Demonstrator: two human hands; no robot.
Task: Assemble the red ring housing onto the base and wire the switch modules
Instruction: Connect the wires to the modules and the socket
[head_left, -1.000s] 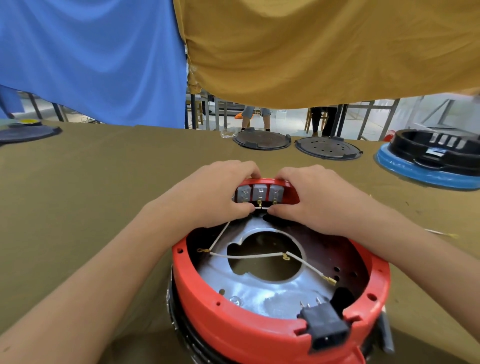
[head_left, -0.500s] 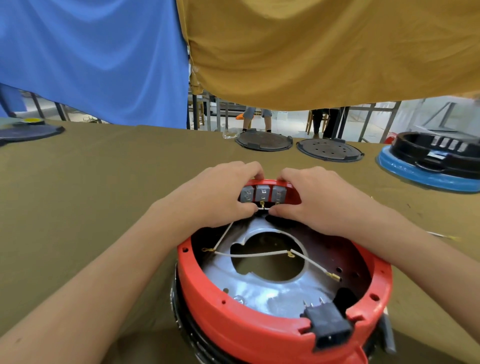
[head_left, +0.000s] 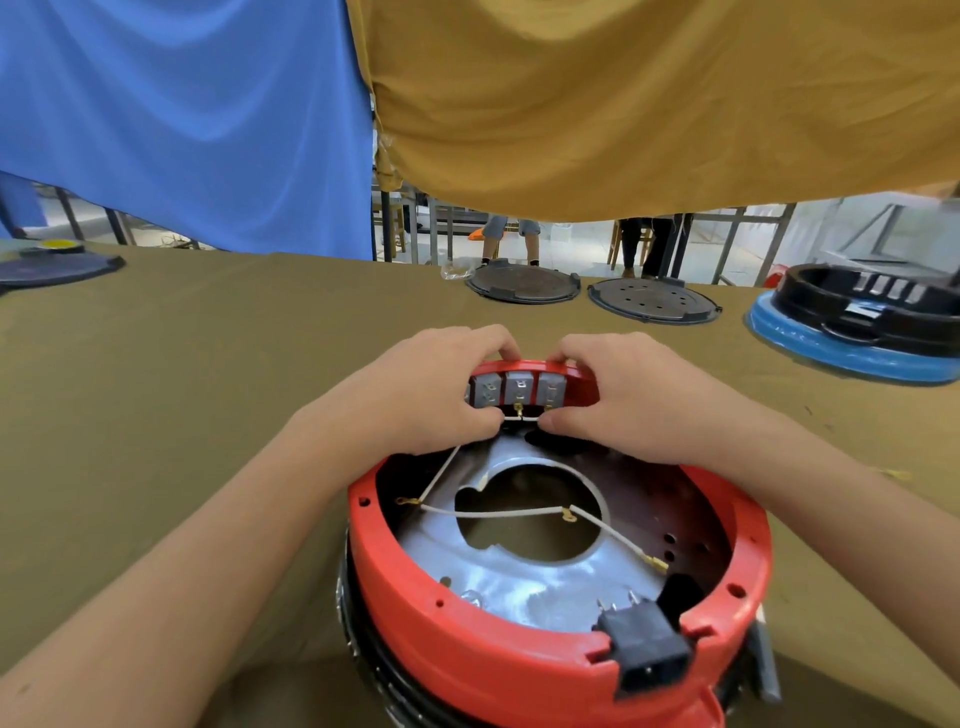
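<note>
Olive-draped desk (head_left: 156, 364) under blue and mustard cloths, red ring (head_left: 467, 639) seated on black base (head_left: 363, 660) at near edge, both hands curled over ring's far rim, left hand (head_left: 421, 395) and right hand (head_left: 623, 400) pinching white wire (head_left: 521, 417) below three grey switches (head_left: 517, 388)

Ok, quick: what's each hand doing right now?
Left hand: fingers curled over the red ring housing rim, thumb pinching the white wire.
Right hand: the same grip from the other side.
</note>
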